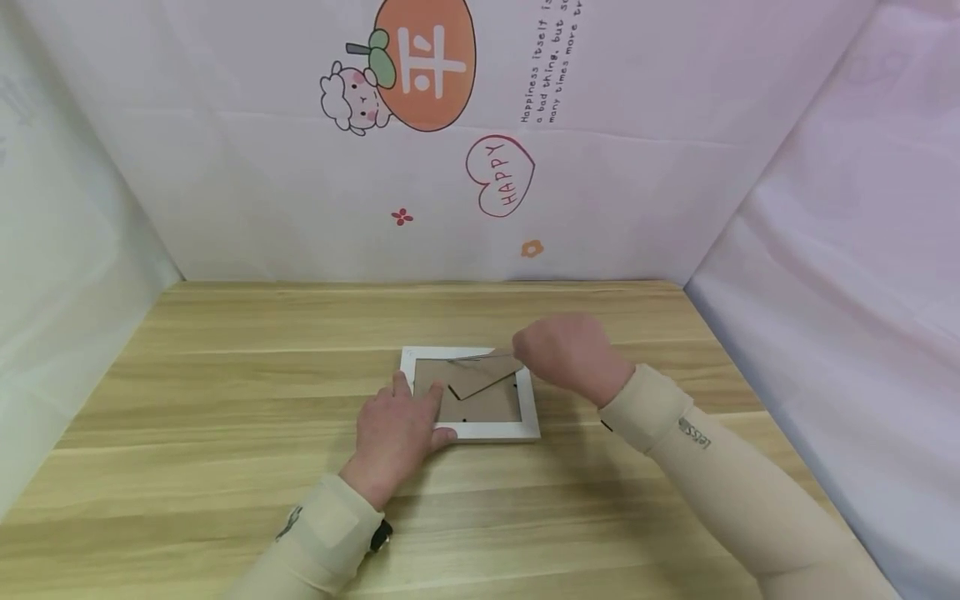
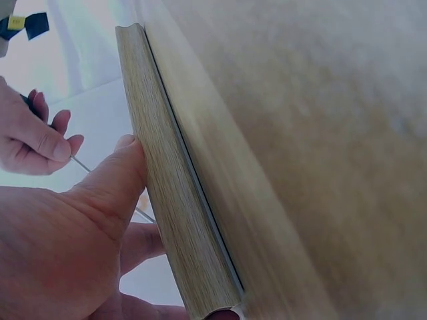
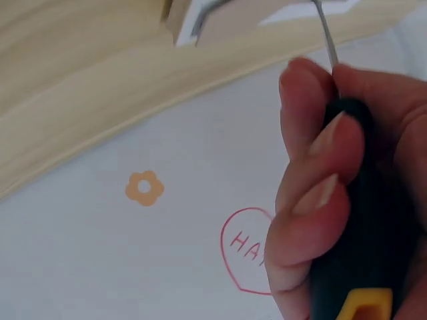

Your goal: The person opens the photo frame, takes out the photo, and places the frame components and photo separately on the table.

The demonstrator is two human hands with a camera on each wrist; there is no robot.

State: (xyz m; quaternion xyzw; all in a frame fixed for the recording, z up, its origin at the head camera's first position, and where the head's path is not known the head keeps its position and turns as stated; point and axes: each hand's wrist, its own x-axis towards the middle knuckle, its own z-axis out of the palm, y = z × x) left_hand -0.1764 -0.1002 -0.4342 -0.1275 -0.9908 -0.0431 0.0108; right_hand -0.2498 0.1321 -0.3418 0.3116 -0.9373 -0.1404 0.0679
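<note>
A white picture frame point(image 1: 491, 431) lies back side up on the wooden table, its brown backing board point(image 1: 491, 408) showing, with small dark tabs along the inner edge. My left hand point(image 1: 397, 425) holds the frame at its near left corner. Its fingers lie over the left side, and the thumb is against the front edge, seen close in the left wrist view. In my right hand point(image 1: 566, 354) is a screwdriver point(image 3: 363, 233) with a dark green and yellow handle. Its thin metal shaft point(image 1: 487, 357) reaches left over the far part of the backing, where the tip meets the board's far edge.
Wood-grain table point(image 1: 262, 400) surrounds the frame on every side. A white printed cloth point(image 1: 615, 192) with cartoon drawings and a heart stands behind the table, and more cloth point(image 1: 840, 250) hangs at both sides.
</note>
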